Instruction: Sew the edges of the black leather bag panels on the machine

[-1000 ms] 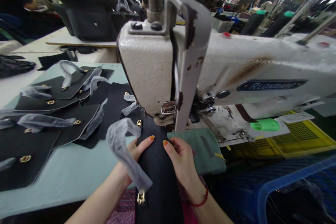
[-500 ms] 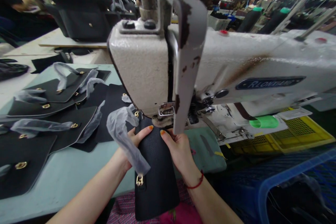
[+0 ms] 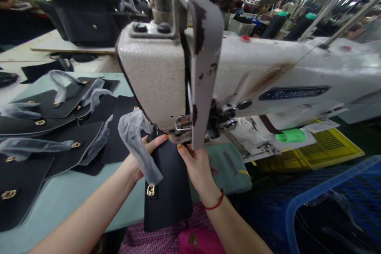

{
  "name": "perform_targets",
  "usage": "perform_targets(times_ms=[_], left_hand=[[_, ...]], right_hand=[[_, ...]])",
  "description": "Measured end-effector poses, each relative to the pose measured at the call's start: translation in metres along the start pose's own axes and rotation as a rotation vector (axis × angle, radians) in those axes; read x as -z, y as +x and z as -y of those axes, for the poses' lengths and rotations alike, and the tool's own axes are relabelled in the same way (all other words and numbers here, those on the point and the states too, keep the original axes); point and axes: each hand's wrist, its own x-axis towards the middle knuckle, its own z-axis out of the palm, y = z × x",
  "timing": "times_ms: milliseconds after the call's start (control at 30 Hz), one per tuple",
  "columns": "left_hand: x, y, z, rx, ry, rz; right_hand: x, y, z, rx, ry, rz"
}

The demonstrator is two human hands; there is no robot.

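A black leather bag panel [image 3: 171,190] lies under the head of a white sewing machine [image 3: 151,75], its near end overhanging my lap. Gold hardware on the panel joins a handle wrapped in translucent film [image 3: 137,147]. My left hand [image 3: 144,154] grips the panel's left edge, thumb on top, partly behind the wrapped handle. On the right edge, my right hand [image 3: 196,164] pinches the panel with its thumb on top; its other fingers are mostly hidden underneath. The panel's far end meets the presser foot area, where the needle is hidden.
Several similar black panels [image 3: 71,135] with wrapped handles overlap on the pale green table [image 3: 98,194] at left. Finished-looking black bags [image 3: 86,20] stand behind them. At right are a blue basket [image 3: 293,214] and a yellow crate [image 3: 330,147]. Thread cones [image 3: 274,24] stand behind the machine.
The panel has moved further under the machine head, its near end now higher in view. Both hands moved with it, still gripping. The whole view has shifted slightly.
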Motion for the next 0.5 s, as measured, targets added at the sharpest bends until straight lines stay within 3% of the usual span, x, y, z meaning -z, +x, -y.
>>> perform_targets(times_ms=[100,300,500], left_hand=[[0.001,0.002,-0.006,-0.026,0.002,0.096],[0.001,-0.002,-0.013,-0.086,0.133,0.01],[0.002,-0.015,-0.011,-0.018,0.115,0.039]], right_hand=[[-0.002,0.001,-0.003,0.013,0.009,0.006],[-0.001,0.001,-0.001,0.003,-0.018,-0.005],[0.009,0.0,0.008,-0.009,-0.088,-0.037]])
